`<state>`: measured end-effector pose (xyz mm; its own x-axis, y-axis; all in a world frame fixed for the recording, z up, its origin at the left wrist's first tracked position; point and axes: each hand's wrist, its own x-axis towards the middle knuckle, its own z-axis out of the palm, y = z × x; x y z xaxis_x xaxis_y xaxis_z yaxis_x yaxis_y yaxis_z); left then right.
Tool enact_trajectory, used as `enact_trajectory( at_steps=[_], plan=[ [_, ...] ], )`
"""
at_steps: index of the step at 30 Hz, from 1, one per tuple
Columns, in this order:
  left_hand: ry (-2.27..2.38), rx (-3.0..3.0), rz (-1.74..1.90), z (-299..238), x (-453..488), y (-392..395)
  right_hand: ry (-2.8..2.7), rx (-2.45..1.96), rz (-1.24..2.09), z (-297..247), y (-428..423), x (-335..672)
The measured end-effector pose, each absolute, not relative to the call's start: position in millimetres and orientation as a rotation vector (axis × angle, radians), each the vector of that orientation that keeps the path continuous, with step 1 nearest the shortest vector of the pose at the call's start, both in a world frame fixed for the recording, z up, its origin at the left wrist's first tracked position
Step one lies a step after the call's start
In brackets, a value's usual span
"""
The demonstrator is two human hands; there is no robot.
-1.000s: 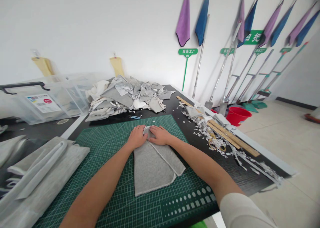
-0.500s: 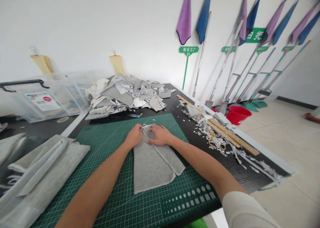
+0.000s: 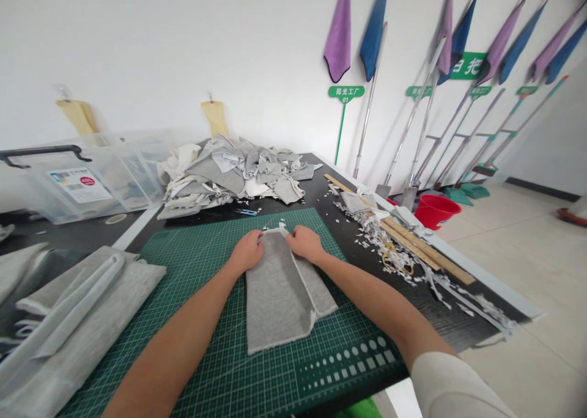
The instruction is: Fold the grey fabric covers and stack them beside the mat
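Observation:
A grey fabric piece point(image 3: 277, 296) lies on the green cutting mat point(image 3: 220, 369), folded so that an upper layer covers a lower one. My left hand point(image 3: 247, 251) pinches its far left corner with fingers closed. At the far right corner my right hand point(image 3: 305, 243) grips the cloth's top edge, fingers curled on it. Both hands sit side by side at the far end of the piece.
A heap of grey and white fabric scraps point(image 3: 233, 173) lies beyond the mat, with a small blue clip point(image 3: 248, 212) before it. Folded grey cloth point(image 3: 68, 308) is at the left, a clear plastic bin point(image 3: 87, 179) behind. Wooden rulers point(image 3: 408, 238), scissors point(image 3: 393, 261) and trimmings lie to the right.
My right hand moved from lying flat on the cloth to gripping its far right corner. The top layer has been pulled across, so the fold line has shifted right.

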<state>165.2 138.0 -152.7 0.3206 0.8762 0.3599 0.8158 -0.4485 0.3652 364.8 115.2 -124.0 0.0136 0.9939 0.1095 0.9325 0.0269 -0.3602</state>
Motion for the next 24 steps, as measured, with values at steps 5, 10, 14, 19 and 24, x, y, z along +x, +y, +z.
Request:
enact_trajectory(
  at_steps=[5, 10, 14, 19, 24],
  plan=[
    [1.605, 2.43, 0.908, -145.8, 164.3, 133.9, -1.78, -2.022, 0.226, -113.7, 114.7, 369.8],
    [1.407, 2.104, 1.146, -132.4, 168.0, 128.5, -1.902, -1.63, -0.095, -89.7, 96.1, 363.4],
    [1.111, 1.603, 0.953, -126.6, 174.4, 124.1, -2.4, -1.314, -0.005, -84.7, 79.3, 353.7],
    [1.101, 1.475, 0.659, -126.3, 175.2, 124.1, -2.671, -1.444, 0.146, -97.4, 73.4, 348.4],
    [1.451, 2.031, 1.218, -128.0, 168.5, 137.1, -2.765, -1.501, 0.157, -96.3, 75.7, 353.0]
  ],
)
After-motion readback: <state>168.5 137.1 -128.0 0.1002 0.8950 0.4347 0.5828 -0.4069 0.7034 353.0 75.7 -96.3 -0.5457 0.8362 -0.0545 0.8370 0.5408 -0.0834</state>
